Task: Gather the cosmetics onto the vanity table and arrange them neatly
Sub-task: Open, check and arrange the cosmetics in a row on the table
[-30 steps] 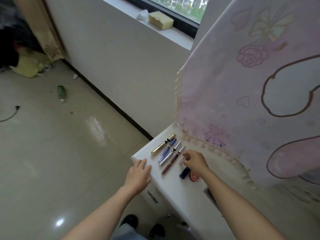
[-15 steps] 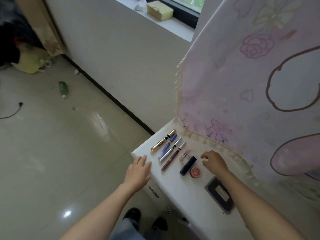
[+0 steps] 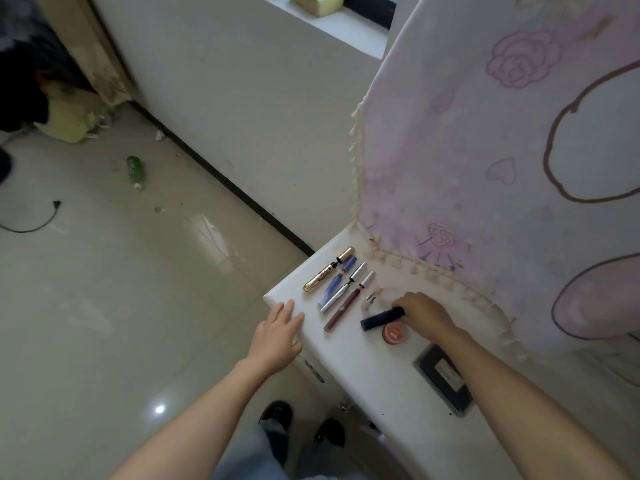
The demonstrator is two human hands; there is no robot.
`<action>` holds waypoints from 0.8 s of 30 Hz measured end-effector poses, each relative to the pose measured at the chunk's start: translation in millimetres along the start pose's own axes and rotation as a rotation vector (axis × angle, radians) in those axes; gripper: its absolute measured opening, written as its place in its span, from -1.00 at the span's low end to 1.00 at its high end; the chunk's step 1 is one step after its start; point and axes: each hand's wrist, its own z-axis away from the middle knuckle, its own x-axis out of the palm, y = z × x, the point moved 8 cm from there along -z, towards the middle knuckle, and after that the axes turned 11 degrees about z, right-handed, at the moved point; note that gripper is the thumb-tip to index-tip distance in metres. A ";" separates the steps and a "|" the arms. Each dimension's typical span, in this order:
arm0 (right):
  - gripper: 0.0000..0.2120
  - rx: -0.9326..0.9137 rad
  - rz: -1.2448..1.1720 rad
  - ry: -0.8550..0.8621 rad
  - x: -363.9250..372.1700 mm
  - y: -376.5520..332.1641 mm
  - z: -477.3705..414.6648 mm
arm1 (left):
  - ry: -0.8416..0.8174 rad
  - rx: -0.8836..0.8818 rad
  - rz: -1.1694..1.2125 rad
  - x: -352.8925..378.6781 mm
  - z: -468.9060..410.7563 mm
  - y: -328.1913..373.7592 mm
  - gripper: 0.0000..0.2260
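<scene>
Gripped dark navy cylindrical tube (image 3: pixel 379 319) by one end in right hand (image 3: pixel 423 315), fingers curled round it, just beside round red pot (image 3: pixel 396 333) on white vanity table (image 3: pixel 363 372). Rested left hand (image 3: pixel 277 336) at table edge, fingers straight and spread.

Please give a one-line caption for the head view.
Right hand grips a dark blue tube on the white vanity table; left hand rests at its edge.

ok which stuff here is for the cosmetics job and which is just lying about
Job: gold tube, blue tube, silver tube, dark red tube, small pink lipstick, dark navy tube in the right hand, round red pot, black flat compact.
Lying about: green bottle and black cable on the floor, yellow block on the windowsill.
</scene>
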 end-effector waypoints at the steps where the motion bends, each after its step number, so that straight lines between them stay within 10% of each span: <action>1: -0.79 0.030 -0.104 -0.001 -3.2 5.6 6.0 | -0.013 -0.010 0.031 -2.2 0.2 0.0 -0.54; 12: -0.84 -0.009 -0.409 0.214 -90.8 -11.6 108.6 | -0.005 0.285 0.543 -91.4 27.1 112.5 -0.67; 24: -0.62 0.050 -0.901 0.403 -123.1 -37.7 151.8 | 0.034 0.479 0.493 -108.1 46.6 151.7 -0.80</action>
